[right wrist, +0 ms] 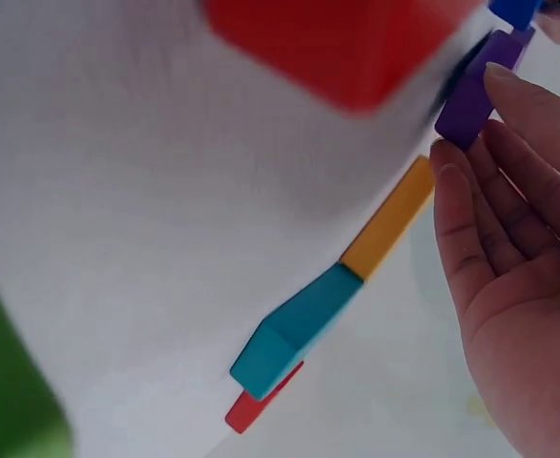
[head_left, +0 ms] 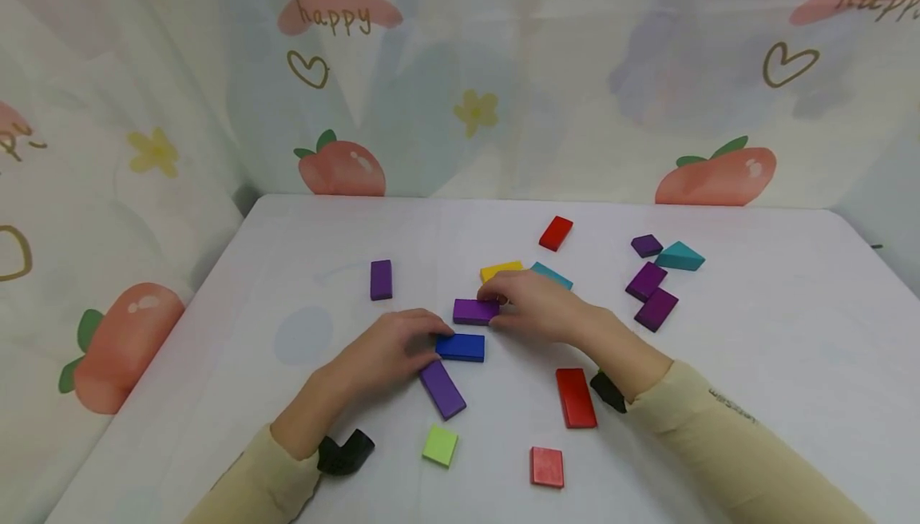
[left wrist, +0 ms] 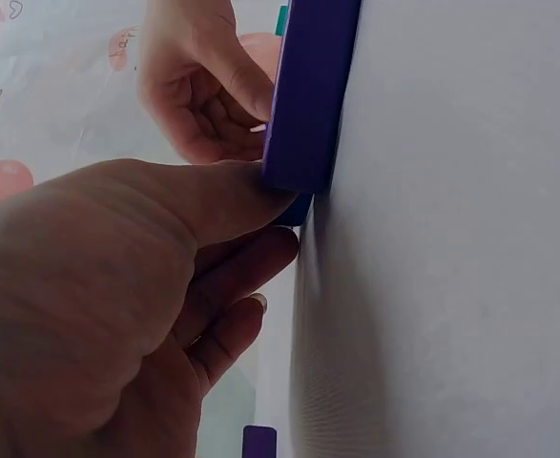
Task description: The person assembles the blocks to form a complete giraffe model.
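My left hand (head_left: 391,348) pinches the left end of a blue rectangular block (head_left: 463,347) between thumb and fingers. Just below the thumb, a purple block (head_left: 442,390) lies at a slant; in the left wrist view this purple block (left wrist: 308,95) partly hides the blue block (left wrist: 294,210). Farther back, my right hand (head_left: 539,304) holds the right end of another purple block (head_left: 473,311), which lies lengthwise just behind the blue one. In the right wrist view the thumb rests on one side of that purple block (right wrist: 470,95), the fingers at its other side and end.
Behind the right hand sit a yellow block (head_left: 501,269), a teal block (head_left: 552,275) and a red block (head_left: 556,233). Purple blocks (head_left: 656,309) and a teal triangle (head_left: 680,256) lie right. A lime square (head_left: 440,446), red block (head_left: 576,398) and pinkish block (head_left: 547,467) lie nearer.
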A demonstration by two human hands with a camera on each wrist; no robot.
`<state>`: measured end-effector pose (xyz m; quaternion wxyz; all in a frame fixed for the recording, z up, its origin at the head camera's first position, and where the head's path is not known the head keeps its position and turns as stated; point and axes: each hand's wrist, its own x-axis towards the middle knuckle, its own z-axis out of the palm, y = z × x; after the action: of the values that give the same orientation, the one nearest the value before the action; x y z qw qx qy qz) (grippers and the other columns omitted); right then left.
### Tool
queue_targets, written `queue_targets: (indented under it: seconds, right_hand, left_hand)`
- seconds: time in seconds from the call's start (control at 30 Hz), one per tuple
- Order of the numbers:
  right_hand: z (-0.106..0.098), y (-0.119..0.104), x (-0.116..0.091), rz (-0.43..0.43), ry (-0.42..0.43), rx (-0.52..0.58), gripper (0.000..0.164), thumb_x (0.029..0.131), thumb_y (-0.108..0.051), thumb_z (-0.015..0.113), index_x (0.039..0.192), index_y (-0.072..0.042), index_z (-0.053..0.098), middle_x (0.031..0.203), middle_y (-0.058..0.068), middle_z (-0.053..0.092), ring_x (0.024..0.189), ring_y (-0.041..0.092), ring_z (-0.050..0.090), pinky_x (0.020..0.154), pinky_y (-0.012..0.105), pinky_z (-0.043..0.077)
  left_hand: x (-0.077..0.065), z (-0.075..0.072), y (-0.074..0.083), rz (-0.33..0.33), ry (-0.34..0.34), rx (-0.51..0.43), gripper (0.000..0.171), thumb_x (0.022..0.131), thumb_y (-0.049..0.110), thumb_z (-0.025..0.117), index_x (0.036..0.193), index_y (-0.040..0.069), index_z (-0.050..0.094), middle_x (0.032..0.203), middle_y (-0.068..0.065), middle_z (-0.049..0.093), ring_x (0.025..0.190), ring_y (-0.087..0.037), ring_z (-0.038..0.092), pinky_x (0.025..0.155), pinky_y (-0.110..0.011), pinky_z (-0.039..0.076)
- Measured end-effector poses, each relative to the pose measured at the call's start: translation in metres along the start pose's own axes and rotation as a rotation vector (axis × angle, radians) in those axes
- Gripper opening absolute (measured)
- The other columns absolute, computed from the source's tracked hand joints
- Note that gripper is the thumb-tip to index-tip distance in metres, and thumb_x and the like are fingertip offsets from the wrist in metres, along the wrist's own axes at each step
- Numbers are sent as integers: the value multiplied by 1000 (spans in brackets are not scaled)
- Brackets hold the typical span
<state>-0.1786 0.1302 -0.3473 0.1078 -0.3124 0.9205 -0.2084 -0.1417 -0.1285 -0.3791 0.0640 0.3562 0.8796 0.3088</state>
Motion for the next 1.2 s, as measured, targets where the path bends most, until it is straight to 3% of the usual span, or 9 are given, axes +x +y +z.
queue_targets:
  seconds: [0.3, 0.5, 0.67, 0.83, 1.0, 1.2]
  right_hand:
    - [5, -10, 0, -8, -63, 40, 35, 91, -15, 77, 125, -6, 68, 113, 2, 67, 106, 19, 63, 95, 37, 53]
    - [5, -9, -2, -33, -61, 88, 32, 94, -16, 74, 123, -6, 69, 108, -1, 68, 99, 16, 62, 88, 31, 55]
    - [1, -3, 2, -25, -62, 124, 29, 96, -18, 71, 121, -3, 69, 102, 0, 68, 91, 15, 61, 81, 28, 54]
    - [0, 1, 7, -41, -86, 118, 25, 96, -20, 72, 116, -6, 72, 98, -3, 66, 90, 15, 60, 82, 28, 53]
    - [0, 1, 8, -41, -108, 142, 21, 95, -19, 73, 113, -9, 73, 89, -7, 65, 86, 13, 59, 79, 28, 53]
    - [2, 0, 8, -24, -130, 169, 21, 95, -19, 73, 114, -11, 74, 89, -8, 65, 86, 13, 59, 79, 28, 52]
  left_hand:
    - [-6, 2, 6, -8, -27, -15, 32, 91, 3, 75, 122, 8, 71, 121, -1, 68, 117, -17, 61, 102, -36, 49]
    - [-10, -1, 9, 4, -14, 35, 32, 91, 12, 77, 123, 10, 71, 123, -1, 66, 118, -17, 60, 102, -36, 49]
    - [-12, -5, 6, 73, 9, 62, 32, 91, 13, 78, 122, 11, 74, 123, 0, 66, 119, -18, 58, 102, -36, 49]
    - [-11, -6, 1, 170, -55, 85, 28, 91, 7, 77, 118, 12, 77, 122, 3, 69, 116, -16, 57, 100, -31, 49]
    - [-9, -5, 0, 193, -75, 109, 27, 91, 7, 76, 118, 13, 77, 121, 5, 71, 110, -15, 58, 95, -26, 51]
    - [-8, -3, -1, 210, -48, 111, 25, 92, 8, 75, 117, 13, 78, 120, 5, 71, 108, -14, 59, 93, -25, 51]
